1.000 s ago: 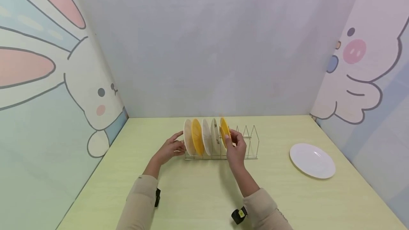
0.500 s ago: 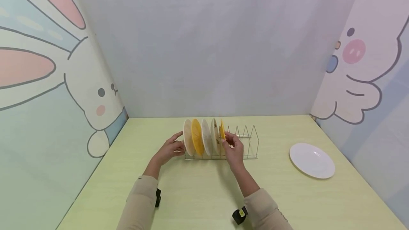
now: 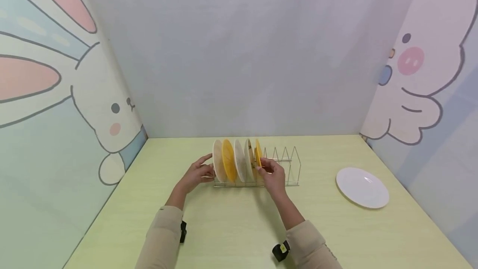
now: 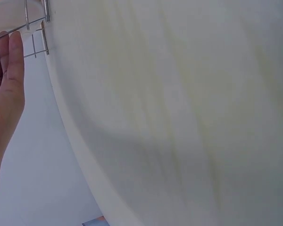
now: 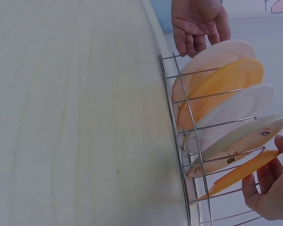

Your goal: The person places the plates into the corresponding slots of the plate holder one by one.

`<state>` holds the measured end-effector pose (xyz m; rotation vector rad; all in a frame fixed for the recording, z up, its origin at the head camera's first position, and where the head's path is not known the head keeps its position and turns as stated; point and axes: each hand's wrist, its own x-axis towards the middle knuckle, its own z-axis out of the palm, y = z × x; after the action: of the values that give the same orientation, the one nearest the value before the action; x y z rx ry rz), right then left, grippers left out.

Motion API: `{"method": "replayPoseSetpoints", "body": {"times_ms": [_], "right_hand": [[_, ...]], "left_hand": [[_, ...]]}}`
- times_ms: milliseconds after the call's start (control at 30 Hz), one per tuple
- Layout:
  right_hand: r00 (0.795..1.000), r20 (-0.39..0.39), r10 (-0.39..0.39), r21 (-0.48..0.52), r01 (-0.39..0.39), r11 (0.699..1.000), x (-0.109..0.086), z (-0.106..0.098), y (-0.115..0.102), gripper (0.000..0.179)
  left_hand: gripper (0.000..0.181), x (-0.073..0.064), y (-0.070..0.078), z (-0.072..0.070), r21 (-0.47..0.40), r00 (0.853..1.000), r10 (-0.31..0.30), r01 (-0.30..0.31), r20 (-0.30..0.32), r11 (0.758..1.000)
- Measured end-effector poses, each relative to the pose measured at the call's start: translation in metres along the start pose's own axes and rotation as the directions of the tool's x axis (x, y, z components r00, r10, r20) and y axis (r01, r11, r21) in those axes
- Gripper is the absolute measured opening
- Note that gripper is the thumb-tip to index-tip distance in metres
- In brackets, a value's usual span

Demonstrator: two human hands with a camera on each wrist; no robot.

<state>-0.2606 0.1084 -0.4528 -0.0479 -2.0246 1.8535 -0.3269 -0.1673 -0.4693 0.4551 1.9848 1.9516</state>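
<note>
Several plates stand on edge in a wire plate rack [image 3: 294, 184]. At the left end of the rack my left hand [image 3: 195, 177] reaches out, its fairly straight fingertips touching the end wires beside the outermost white plate [image 3: 219, 161]. My right hand [image 3: 274, 177] pinches a yellow plate [image 5: 238, 175] by its edge between thumb and fingers. This plate stands tilted in a slot, its lower edge between the wires. Just left of it is a cream plate [image 5: 221, 153] with dark printed marks, then a white plate [image 5: 236, 106] and another yellow plate [image 5: 226, 89].
On the right side of the table [image 3: 224, 227] a white plate [image 3: 362, 187] lies flat. Bare rack slots show to the right of the held plate. A grey wall [image 3: 254, 53] stands behind, with cartoon-printed side walls left and right.
My right hand has moved slightly left with the yellow plate, which now stands more edge-on and closer to the cream plate. The left hand stays at the rack's left end.
</note>
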Motion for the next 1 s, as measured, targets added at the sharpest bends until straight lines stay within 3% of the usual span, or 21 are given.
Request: {"method": "replayPoseSetpoints", "body": {"times_ms": [300,433,533,633,767,867,1000], "right_hand": [[0.998,0.037,-0.045,-0.029,0.046,0.999,-0.006,-0.005,-0.001,0.026],[0.995,0.082,-0.058,-0.045,0.062,0.997,-0.010,-0.019,-0.008,0.032],[0.985,0.158,-0.066,-0.106,0.084,0.991,-0.011,-0.035,-0.012,0.037],[0.952,0.285,-0.109,-0.187,0.167,0.968,-0.010,-0.054,-0.013,0.042],[0.881,0.442,-0.170,-0.248,0.302,0.920,-0.008,-0.079,-0.012,0.047],[0.842,0.511,-0.171,-0.274,0.348,0.896,-0.006,-0.095,-0.013,0.050],[0.811,0.565,-0.151,-0.300,0.373,0.878,-0.006,-0.112,-0.014,0.052]], "left_hand": [[0.055,-0.004,-0.002,-0.001,-0.014,1.000,-0.004,0.004,0.014,1.000],[0.055,-0.004,-0.001,0.002,-0.022,1.000,0.002,-0.002,-0.003,1.000],[0.055,-0.001,-0.001,0.004,-0.026,1.000,0.006,-0.006,0.002,1.000],[0.054,0.000,-0.001,0.006,-0.028,1.000,-0.006,0.006,-0.006,1.000],[0.054,0.000,-0.002,0.006,-0.033,0.999,-0.022,0.021,-0.031,0.999],[0.055,0.000,-0.002,0.006,-0.030,0.999,-0.016,0.015,-0.029,0.999],[0.056,0.000,0.000,0.004,-0.027,1.000,-0.010,0.010,-0.013,1.000]]}}
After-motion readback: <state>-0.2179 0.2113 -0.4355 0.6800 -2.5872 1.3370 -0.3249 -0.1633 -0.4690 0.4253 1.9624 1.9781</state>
